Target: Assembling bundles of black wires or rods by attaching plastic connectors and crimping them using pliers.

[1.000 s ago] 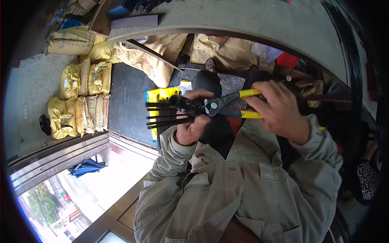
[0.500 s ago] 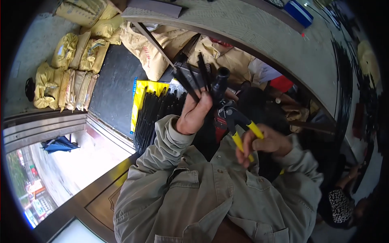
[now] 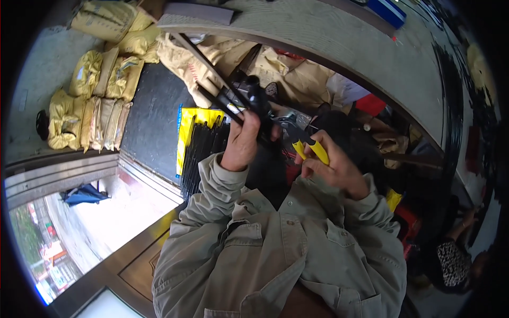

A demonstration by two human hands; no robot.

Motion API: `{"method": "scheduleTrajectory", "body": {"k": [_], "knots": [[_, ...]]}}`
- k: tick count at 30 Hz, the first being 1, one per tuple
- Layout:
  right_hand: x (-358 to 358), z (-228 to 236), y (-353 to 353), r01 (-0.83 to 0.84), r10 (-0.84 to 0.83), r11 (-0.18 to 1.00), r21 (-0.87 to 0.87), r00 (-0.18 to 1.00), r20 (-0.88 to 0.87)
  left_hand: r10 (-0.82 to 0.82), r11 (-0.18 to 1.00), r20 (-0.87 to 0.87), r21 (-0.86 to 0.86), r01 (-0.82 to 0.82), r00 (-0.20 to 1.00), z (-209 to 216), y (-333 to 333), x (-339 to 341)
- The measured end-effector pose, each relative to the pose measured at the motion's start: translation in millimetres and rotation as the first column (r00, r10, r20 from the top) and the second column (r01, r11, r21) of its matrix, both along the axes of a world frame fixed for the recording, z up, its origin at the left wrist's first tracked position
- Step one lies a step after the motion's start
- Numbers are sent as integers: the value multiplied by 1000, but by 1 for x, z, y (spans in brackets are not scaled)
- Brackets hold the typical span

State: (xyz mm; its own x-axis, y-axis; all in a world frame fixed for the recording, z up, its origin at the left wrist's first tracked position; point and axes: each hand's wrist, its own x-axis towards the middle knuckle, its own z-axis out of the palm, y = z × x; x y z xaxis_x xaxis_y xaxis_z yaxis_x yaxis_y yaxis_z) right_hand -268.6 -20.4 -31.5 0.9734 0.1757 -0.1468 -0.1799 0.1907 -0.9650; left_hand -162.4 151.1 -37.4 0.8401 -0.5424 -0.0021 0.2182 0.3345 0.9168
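"Pliers (image 3: 293, 132) first: where are they?"

"Held by the right hand (image 3: 338, 168), which is curled around their yellow handles (image 3: 321, 152). The head points up and left, toward the black tube (image 3: 258, 102)."

"And the left hand (image 3: 241, 144)?"

"Closed on several thin black sticks (image 3: 216, 102) that fan out up and left. The black tube rises just beside that fist; it seems held there too. Blur hides whether the pliers actually touch it, so I can't say."

"What could go wrong?"

"Two things, I'd judge. The tool works close to the left hand, so a slip could pinch skin. And one fist minding both sticks and tube may loosen its hold, letting a stick drop."

"Any spares about?"

"A pile of sticks (image 3: 204, 144) lies on a yellow sheet (image 3: 185, 135), near the left sleeve (image 3: 204, 188)."

"What differs from half a second ago?"

"The right hand and pliers sit higher now, and farther left. The tube has shifted left with the fist, and the held sticks lean over more."
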Motion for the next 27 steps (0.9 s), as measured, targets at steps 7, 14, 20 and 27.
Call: {"method": "scheduleTrajectory", "body": {"k": [7, 14, 20, 27], "knots": [[23, 60, -45, -325, 301, 888, -326, 946, -123, -10, 1000, 38, -13, 11, 999, 1, 0, -5], [20, 52, -31, -234, 293, 757, -610, 956, -4, -1, 1000, 133, -27, 5, 991, -1, 2, -6], [15, 19, -20, -113, 128, 950, -292, 991, 35, 18, 996, 79, 89, -25, 997, 13, -2, -6], [27, 47, -40, -265, 276, 857, -443, 960, -40, -141, 966, 78, -209, 154, 987, -9, 6, 2]]}}
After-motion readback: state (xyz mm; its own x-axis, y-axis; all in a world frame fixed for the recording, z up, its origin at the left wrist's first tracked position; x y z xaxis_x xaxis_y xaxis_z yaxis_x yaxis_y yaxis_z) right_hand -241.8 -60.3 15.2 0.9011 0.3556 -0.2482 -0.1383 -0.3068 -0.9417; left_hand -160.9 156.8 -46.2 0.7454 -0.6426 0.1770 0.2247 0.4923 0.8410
